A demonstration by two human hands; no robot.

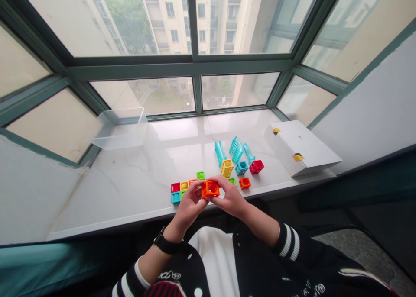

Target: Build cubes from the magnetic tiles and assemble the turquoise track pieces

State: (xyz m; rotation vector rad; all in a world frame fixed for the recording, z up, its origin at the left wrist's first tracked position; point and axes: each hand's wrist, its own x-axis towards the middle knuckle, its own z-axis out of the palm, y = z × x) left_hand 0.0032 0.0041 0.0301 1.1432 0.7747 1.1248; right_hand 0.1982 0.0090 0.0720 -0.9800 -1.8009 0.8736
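Between my two hands is an orange hollow cube block (210, 189), held just above the sill's front edge. My left hand (192, 201) grips its left side and my right hand (230, 197) its right side, fingers closed on it. Left of and behind my left hand lie joined blocks: red (175, 187), yellow (184, 185), blue (176, 197), and a green one (200, 175) behind. To the right stand a tall yellow block (226, 168), a blue block (242, 168), a dark red block (256, 166) and another orange block (245, 183). A green piece (232, 181) is partly hidden by my right hand.
Turquoise slide-like track pieces (237, 149) lie behind the loose blocks. A clear plastic bin (125, 130) stands at the left by the window, and a white box (302, 145) with yellow-black tabs at the right. The white sill (130, 193) ends just before my body.
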